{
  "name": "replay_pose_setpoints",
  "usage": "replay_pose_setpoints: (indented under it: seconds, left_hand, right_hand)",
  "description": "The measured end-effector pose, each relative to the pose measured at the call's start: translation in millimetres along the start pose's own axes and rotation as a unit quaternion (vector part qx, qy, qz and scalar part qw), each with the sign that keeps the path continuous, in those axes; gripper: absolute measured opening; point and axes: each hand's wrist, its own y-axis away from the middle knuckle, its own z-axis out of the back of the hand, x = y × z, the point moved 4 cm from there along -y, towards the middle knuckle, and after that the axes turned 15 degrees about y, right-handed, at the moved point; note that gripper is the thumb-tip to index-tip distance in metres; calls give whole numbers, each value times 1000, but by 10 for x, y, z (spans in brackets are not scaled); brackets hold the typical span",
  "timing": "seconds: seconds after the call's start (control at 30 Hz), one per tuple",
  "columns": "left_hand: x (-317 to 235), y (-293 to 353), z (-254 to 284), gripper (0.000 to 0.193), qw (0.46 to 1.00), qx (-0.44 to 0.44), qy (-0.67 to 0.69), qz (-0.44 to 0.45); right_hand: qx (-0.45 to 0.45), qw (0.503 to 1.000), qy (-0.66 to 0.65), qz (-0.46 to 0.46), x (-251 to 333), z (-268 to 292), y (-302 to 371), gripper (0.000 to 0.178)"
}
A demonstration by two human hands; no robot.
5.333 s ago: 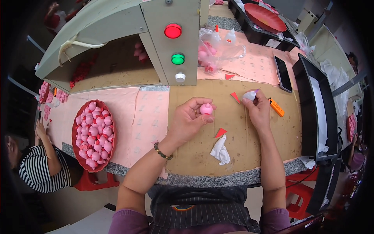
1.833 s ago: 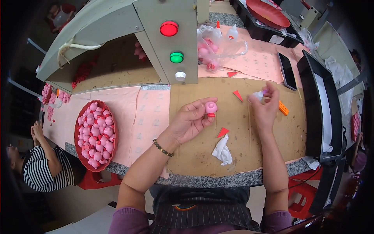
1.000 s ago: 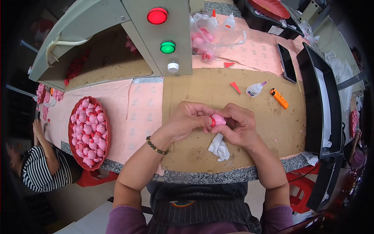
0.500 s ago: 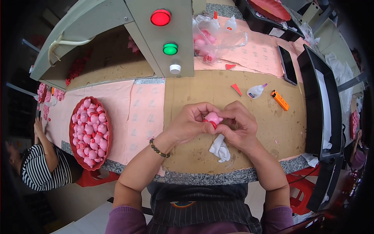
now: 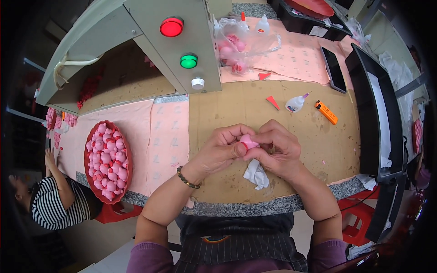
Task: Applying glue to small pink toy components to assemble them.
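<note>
A small pink figurine [image 5: 248, 140] with a red band is pinched between both hands above the brown cardboard sheet [image 5: 218, 182]. My left hand [image 5: 224, 146] grips its left side, the thumb lying over the red part. On the other side my right hand [image 5: 278, 146] holds it with thumb and fingertips; fingers partly cover it. Just below the hands lies a crumpled white cloth [image 5: 256, 175]. Many similar pink pieces with red bits fill a red scalloped tray [image 5: 129, 161] off to my left.
Beyond my hands lie a small glue bottle [image 5: 297, 103], an orange cutter [image 5: 326, 113] and a red scrap [image 5: 273, 103]. A grey machine with lit buttons [image 5: 171, 27] stands at back left. A black bin [image 5: 378, 113] and phone [image 5: 333, 69] are right. Someone in stripes [image 5: 61, 200] sits left.
The figurine has been turned in my fingers, so its pink end and red band face differently. Both hands stay closed on it. The whole view has shifted slightly.
</note>
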Motion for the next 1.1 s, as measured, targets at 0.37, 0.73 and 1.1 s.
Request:
replay_pose_setpoints:
  seconds: [0.37,0.73,1.1]
  left_hand:
    - [-31,-46,-38,38,996,-18,31,-82]
    - [-72,-17,-19,39,997,-72,-10,-39]
    - [-120,28,-42,26,990,-69,-119,-16]
  right_hand:
    - [-39,992,-85,-81,-128,-28,37,34]
    - [8,992,117,52,-14,20,-79,38]
    - [77,994,76,7,-47,8,-7,29]
